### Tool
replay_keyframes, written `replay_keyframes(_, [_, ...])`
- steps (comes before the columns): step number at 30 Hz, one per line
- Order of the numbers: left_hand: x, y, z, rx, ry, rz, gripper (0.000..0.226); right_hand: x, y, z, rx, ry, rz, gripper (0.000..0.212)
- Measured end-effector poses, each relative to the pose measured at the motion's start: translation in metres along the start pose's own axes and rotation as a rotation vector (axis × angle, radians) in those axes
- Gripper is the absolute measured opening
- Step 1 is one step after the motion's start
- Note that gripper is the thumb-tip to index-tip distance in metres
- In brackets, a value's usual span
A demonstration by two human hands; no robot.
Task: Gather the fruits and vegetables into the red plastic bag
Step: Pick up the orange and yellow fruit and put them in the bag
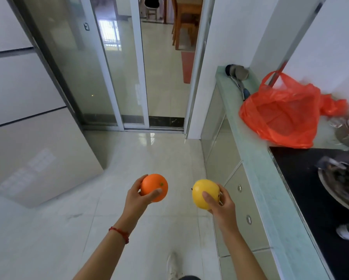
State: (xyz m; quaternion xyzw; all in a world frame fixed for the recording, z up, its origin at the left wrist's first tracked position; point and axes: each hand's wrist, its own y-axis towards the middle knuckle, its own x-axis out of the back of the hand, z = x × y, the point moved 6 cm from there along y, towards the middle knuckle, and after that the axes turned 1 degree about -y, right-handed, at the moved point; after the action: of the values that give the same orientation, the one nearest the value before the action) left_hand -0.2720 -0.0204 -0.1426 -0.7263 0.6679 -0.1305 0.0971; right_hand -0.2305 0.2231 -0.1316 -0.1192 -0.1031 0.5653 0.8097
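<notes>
The left hand (136, 196), a red string bracelet (120, 233) at its wrist, has its grip closed around an orange (154, 186) held over the tiled floor (101, 229). Just to its right, apart from it, the right hand (222, 207) has its grip wrapped around a yellow fruit (203, 191) beside the bench front. Well ahead and right of that grip, the red plastic bag (284, 112) lies crumpled and open on the pale green bench (258, 162).

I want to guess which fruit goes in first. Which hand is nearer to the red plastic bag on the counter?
The right hand, holding the yellow fruit, is beside the counter, below the red plastic bag. The left hand, holding the orange, is further left, over the floor.
</notes>
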Motion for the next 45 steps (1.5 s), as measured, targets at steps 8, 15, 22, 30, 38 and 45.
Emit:
replay_keyframes(8, [-0.025,0.103,-0.046,-0.002,0.009,-0.013,0.051,-0.024,0.114,0.038,-0.014,-0.009,0.004,0.080])
replay_keyframes(15, [-0.031,0.217,-0.075,-0.004,0.040,0.033,0.057,-0.060,0.211,0.055,-0.009,0.026,-0.054,0.056])
replay_keyframes(22, [-0.042,0.335,-0.113,-0.016,0.139,0.153,0.059,-0.098,0.294,0.084,-0.017,0.094,-0.178,0.056])
replay_keyframes(30, [-0.093,0.415,-0.147,-0.033,0.225,0.312,0.063,-0.092,0.342,0.109,-0.009,0.127,-0.335,0.048])
replay_keyframes(38, [-0.190,0.431,-0.167,-0.074,0.243,0.505,0.058,-0.030,0.353,0.121,-0.021,0.125,-0.536,0.056])
replay_keyframes(45, [-0.283,0.415,-0.179,-0.103,0.273,0.716,0.069,0.036,0.334,0.122,-0.050,0.168,-0.737,0.079])
